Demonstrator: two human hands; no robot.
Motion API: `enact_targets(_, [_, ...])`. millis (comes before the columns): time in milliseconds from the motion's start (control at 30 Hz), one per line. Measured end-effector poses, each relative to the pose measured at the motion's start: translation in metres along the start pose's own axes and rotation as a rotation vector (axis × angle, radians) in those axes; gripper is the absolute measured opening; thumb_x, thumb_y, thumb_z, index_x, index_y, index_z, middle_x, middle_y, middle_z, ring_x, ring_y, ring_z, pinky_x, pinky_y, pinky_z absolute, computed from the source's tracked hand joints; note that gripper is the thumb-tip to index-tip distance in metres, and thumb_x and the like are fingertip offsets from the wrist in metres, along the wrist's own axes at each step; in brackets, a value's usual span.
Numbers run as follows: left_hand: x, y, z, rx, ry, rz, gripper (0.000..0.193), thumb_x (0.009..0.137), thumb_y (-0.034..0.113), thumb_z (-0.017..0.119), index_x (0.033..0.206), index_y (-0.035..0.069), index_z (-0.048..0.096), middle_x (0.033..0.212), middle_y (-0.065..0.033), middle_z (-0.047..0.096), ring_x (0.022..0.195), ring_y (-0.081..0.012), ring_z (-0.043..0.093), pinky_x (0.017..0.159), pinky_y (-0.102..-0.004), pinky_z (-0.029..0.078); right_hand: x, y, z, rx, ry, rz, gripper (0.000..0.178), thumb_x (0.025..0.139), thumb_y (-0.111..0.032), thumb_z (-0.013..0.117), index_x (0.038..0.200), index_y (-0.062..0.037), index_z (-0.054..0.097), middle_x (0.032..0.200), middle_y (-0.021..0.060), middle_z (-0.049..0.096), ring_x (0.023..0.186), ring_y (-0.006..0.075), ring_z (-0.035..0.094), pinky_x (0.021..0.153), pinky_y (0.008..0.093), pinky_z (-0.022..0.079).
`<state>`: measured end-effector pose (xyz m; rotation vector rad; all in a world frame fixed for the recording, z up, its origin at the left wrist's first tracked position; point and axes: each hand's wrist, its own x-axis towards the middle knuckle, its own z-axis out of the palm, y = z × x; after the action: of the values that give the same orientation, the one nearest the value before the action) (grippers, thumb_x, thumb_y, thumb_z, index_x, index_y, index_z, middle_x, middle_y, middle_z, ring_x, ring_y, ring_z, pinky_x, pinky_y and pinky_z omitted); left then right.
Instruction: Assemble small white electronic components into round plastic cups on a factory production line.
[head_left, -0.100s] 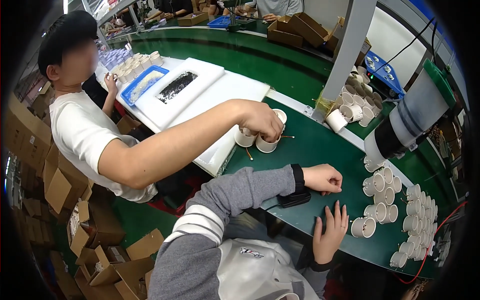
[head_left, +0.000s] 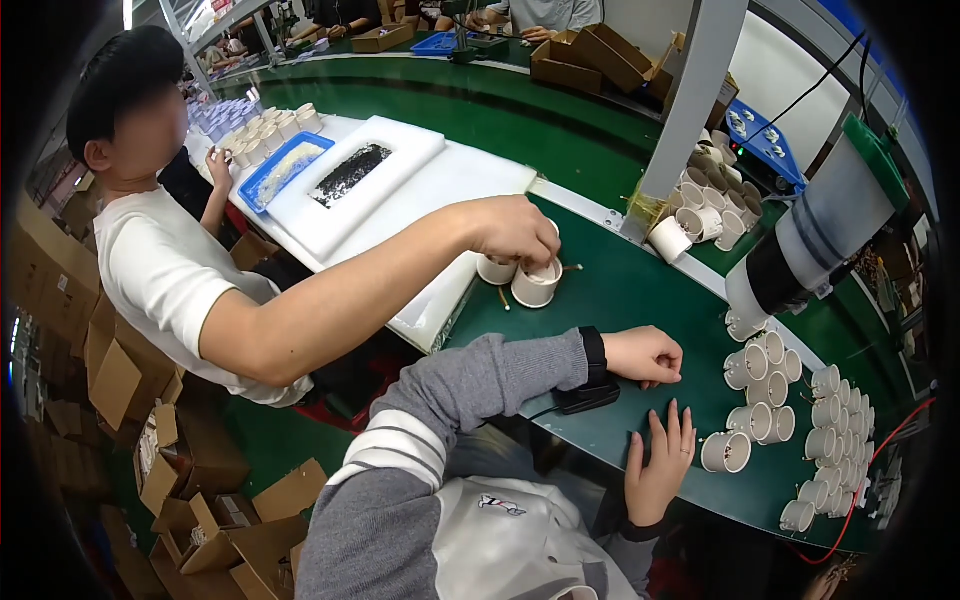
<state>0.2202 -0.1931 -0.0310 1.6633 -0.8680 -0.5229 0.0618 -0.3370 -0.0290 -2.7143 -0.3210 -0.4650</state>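
Observation:
My left hand [head_left: 645, 357] rests on the green table with its fingers curled in, and nothing shows in them. A black band [head_left: 594, 355] circles its wrist, and a black box with a cable [head_left: 588, 398] lies under the forearm at the table edge. My right hand [head_left: 661, 468] lies flat by the near edge, palm down, fingers spread, a ring on one. Closest to it is a cream cup with small wires inside [head_left: 725, 452]. Beyond my left hand, a co-worker's hand [head_left: 515, 232] pinches at the top of another cream cup [head_left: 536, 288], beside a similar one [head_left: 496, 270].
Cream cups [head_left: 768, 390] stand in groups to the right, near a red cable [head_left: 868, 470]. A large cylinder with a green rim [head_left: 835, 220] leans over them. A metal post [head_left: 690, 120] rises behind. White boards [head_left: 470, 190] and a blue tray [head_left: 250, 190] lie at left.
The co-worker's hand has risen slightly from inside the cup to its top. My hands stay where they were.

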Motion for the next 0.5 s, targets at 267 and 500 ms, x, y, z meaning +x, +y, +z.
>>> enact_targets(267, [-0.0022, -0.0006, -0.0015, -0.013, -0.026, -0.029, 0.021, 0.088, 0.02, 0.059, 0.081, 0.0, 0.058, 0.062, -0.0025, 0.059, 0.052, -0.008, 0.058, 0.049, -0.0225, 0.045, -0.0002, 0.0003, 0.0005, 0.015, -0.012, -0.007, 0.033, 0.085, -0.018, 0.057, 0.113, -0.0017, 0.057, 0.134, 0.0169, 0.045, 0.128, 0.039, 0.034, 0.105, 0.0522, 0.024])
enact_targets(500, [-0.0013, 0.0036, -0.0017, 0.001, -0.029, -0.025, 0.02, 0.088, 0.019, 0.059, 0.082, 0.0, 0.057, 0.062, -0.0029, 0.059, 0.053, -0.0081, 0.058, 0.05, -0.0229, 0.045, -0.0007, 0.0004, 0.0003, -0.001, 0.004, -0.01, 0.032, 0.084, -0.015, 0.057, 0.113, -0.002, 0.057, 0.134, 0.0157, 0.046, 0.127, 0.0378, 0.036, 0.105, 0.0497, 0.024])
